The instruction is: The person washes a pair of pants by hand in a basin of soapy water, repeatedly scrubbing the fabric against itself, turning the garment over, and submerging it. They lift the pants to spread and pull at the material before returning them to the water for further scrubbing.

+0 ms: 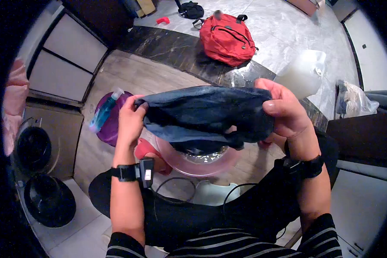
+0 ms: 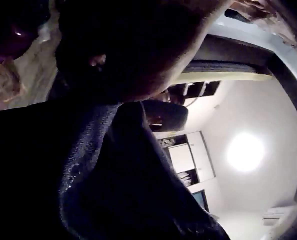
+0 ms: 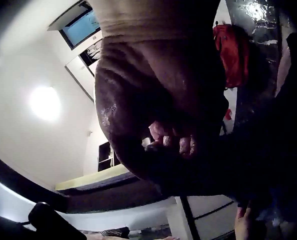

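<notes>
A dark blue cloth garment (image 1: 193, 107) is stretched sideways between the two hands, above a pink basin (image 1: 187, 170) with water showing under the cloth's lower edge. At the garment's left end the left hand (image 1: 131, 118) pinches a bunched corner between thumb and fingers. The right hand (image 1: 289, 112) grips the other end, thumb on the near face. In the left wrist view the dark fabric (image 2: 133, 170) hangs in folds below the shadowed hand. The right wrist view shows the right palm (image 3: 148, 85) with curled fingers; the cloth there is lost in darkness.
Left of the basin, a bottle of blue liquid (image 1: 103, 114) lies over a purple basin (image 1: 103, 99). A red backpack (image 1: 228, 38) rests on the floor ahead. A whitish translucent container (image 1: 303, 75) stands to the right. A pale green stool (image 1: 215, 192) shows between the knees.
</notes>
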`<state>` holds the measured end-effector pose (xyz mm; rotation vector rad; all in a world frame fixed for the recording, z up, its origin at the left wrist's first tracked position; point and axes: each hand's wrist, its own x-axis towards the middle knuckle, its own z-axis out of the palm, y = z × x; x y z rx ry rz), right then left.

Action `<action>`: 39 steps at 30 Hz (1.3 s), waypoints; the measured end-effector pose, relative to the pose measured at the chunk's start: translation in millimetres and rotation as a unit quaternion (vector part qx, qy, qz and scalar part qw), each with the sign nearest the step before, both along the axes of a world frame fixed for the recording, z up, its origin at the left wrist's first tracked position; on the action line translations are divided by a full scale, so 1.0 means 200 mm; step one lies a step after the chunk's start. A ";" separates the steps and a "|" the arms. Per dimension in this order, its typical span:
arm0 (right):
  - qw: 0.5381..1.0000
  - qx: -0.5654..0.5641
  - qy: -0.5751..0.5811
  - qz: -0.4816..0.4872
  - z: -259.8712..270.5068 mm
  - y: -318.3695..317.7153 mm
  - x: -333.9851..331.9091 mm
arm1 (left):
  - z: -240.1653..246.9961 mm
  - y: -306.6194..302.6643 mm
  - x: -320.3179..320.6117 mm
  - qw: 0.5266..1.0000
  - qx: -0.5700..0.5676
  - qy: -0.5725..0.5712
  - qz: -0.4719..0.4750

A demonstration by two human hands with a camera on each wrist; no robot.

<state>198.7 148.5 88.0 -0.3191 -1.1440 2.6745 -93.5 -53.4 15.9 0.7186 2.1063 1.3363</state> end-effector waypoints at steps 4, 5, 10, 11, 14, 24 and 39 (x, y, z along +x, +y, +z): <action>0.996 0.040 -0.005 -0.085 0.03 0.02 0.00 | 0.14 -0.07 -0.02 0.976 -0.107 0.168 -0.091; 0.993 0.048 -0.019 -0.105 0.03 0.03 0.00 | 0.14 -0.09 -0.02 0.966 -0.139 0.190 -0.105; 0.951 0.108 -0.181 -0.228 -0.05 0.08 -0.04 | 0.09 -0.12 0.05 0.887 -0.339 0.260 -0.178; 0.929 0.168 -0.216 -0.248 -0.06 0.07 -0.05 | 0.09 -0.11 0.07 0.878 -0.361 0.270 -0.164; 0.854 0.322 -0.299 -0.279 -0.07 0.06 -0.06 | 0.09 -0.09 0.09 0.859 -0.400 0.289 -0.136; 0.672 0.617 -0.329 -0.245 -0.21 0.07 -0.04 | 0.10 -0.10 0.07 0.867 -0.397 0.297 -0.054; 0.888 0.209 -0.358 -0.196 -0.08 0.00 -0.08 | -0.08 -0.09 0.13 0.916 -0.019 -0.397 0.059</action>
